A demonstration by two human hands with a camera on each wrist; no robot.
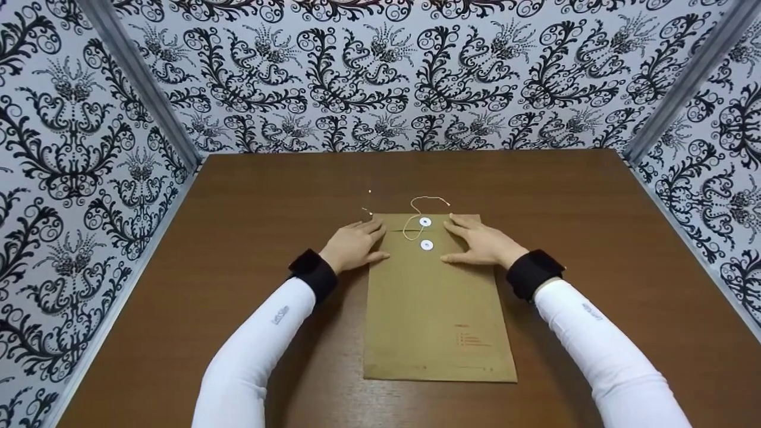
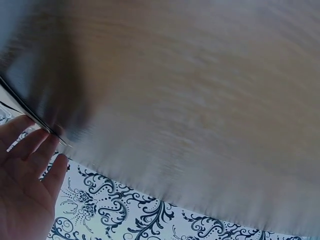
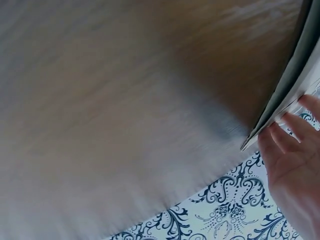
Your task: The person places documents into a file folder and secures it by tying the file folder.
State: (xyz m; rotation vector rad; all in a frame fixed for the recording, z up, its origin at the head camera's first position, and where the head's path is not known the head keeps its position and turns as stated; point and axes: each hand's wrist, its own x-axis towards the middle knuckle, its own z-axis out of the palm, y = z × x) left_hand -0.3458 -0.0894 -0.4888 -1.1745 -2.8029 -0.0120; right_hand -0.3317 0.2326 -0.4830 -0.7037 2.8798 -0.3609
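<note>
A brown kraft string-tie envelope lies flat on the table, its flap end away from me. On the flap sits a white button disc with a thin cord looping past the top edge. Below it is a second white disc. My left hand rests at the upper left edge, fingers extended and thumb spread onto the paper. Across from it, my right hand touches the upper right edge the same way. In the right wrist view the fingertips lie along the envelope's edge.
The brown wooden table extends around the envelope. Tiny pale bits show near its top left corner. Walls with black scroll pattern enclose the back and both sides, joined by grey corner posts.
</note>
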